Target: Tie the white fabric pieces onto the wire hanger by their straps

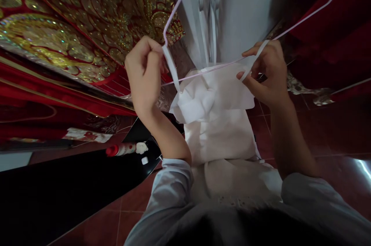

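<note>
**One strap on, one strap in hand**

From my end, I see the white garment (220, 130) hanging below the pink hanger (208, 69), in front of the wearer's body. I judge the work about half done: the left strap (171, 66) appears to be looped over the wire, with the left hand's (145, 72) fingers curled and pressed together at its upper end. The right strap (262, 50) looks unsettled. It crosses the right hand (272, 72), whose thumb and forefinger are parted; I cannot tell whether the other fingers pinch anything, or whether this strap is over the wire.
</note>
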### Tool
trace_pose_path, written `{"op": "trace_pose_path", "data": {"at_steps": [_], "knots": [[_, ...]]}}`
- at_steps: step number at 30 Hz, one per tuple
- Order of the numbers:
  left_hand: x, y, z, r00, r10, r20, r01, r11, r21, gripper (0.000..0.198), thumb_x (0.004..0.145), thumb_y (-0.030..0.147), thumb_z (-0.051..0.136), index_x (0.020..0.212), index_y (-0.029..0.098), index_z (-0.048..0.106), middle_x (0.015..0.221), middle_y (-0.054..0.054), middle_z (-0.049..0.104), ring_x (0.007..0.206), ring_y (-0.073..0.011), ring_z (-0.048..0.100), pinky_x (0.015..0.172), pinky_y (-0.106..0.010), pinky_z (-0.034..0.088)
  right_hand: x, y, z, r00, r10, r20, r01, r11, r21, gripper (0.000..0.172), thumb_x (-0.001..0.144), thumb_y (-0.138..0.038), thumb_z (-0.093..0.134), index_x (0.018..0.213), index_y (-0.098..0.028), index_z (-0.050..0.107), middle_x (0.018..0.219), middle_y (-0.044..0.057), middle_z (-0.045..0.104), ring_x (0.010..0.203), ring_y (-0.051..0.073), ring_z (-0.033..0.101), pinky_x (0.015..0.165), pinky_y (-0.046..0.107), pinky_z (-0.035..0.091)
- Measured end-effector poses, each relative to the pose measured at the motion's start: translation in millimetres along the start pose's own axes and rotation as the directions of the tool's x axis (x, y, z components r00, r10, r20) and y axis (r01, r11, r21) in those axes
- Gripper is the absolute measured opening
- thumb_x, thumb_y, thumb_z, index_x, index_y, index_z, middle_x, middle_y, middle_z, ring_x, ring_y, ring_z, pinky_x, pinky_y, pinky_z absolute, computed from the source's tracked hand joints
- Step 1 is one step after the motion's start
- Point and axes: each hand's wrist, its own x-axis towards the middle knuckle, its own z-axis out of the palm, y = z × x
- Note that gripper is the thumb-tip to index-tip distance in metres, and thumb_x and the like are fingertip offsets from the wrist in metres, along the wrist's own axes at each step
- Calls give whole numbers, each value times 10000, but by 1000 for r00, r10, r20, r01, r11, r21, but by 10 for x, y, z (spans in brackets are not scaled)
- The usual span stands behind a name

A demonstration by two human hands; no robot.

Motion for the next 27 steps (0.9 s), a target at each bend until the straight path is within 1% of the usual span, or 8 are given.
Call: {"op": "trace_pose_path", "data": {"at_steps": [6, 9, 12, 15, 17, 19, 23, 27], "knots": [[-162, -425, 192, 915, -255, -313, 89, 883, -461, 255, 1134, 218, 454, 915, 207, 584, 791, -8, 647, 981, -168, 694, 817, -316, 565, -25, -3, 68, 999, 38, 37, -40, 998, 51, 505, 684, -427, 902, 1155, -369, 731, 1218, 59, 644, 830, 187, 585, 642, 343, 521], [-347, -551, 373, 928, -260, -266, 65, 818, -572, 214, 1127, 301, 435, 1028, 241, 615, 915, -19, 726, 921, -155, 716, 881, -318, 582, -54, -45, 114, 998, 20, 54, -23, 998, 51, 521, 694, -395, 886, 1192, -385, 732, 1258, 45, 657, 802, 171, 601, 627, 335, 540], [-419, -574, 473, 955, -160, -249, 21, 876, -483, 270, 1059, 484, 554, 985, 226, 579, 920, -44, 732, 968, -194, 747, 928, -329, 584, -57, 1, 62, 999, -48, 15, 48, 999, 4, 548, 718, -389, 883, 1244, -405, 730, 1356, 37, 665, 955, 215, 658, 761, 380, 597], [-392, -551, 462, 944, -117, -309, -23, 909, -417, 273, 1031, 491, 566, 946, 233, 533, 812, -26, 711, 870, -188, 754, 838, -300, 593, 60, 208, -113, 932, -160, -325, 189, 980, 57, 504, 755, -380, 880, 1246, -364, 766, 1236, 47, 727, 1005, 217, 685, 859, 386, 572], [-373, -541, 446, 942, -105, -318, -47, 899, -436, 210, 1022, 423, 553, 942, 231, 527, 785, -25, 712, 814, -184, 750, 788, -295, 595, 214, 381, -249, 780, -176, -600, 335, 928, 162, 308, 766, -350, 874, 1068, -318, 825, 922, 14, 715, 787, 140, 644, 732, 302, 511], [-376, -545, 457, 942, -110, -317, -47, 892, -450, 203, 1002, 415, 561, 930, 230, 516, 777, -30, 713, 796, -193, 747, 767, -304, 593, 389, 515, -355, 750, -163, -641, 367, 909, 197, 235, 719, -204, 860, 940, -275, 826, 849, -1, 654, 681, 85, 529, 612, 232, 390], [-417, -568, 528, 930, -144, -337, -3, 917, -399, 320, 984, 541, 557, 903, 240, 486, 781, -34, 709, 802, -206, 742, 771, -319, 590, 636, 633, -441, 814, -141, -564, 260, 956, 136, 385, 609, 3, 692, 920, -222, 729, 860, -3, 594, 640, 60, 416, 535, 208, 213], [-416, -582, 515, 934, -148, -326, 9, 920, -392, 354, 991, 584, 545, 917, 241, 495, 792, -35, 709, 831, -210, 746, 784, -321, 592, 652, 682, -488, 876, -85, -475, 139, 987, 80, 426, 622, -10, 653, 967, -249, 576, 944, -15, 529, 663, 63, 382, 562, 231, 237]]}}
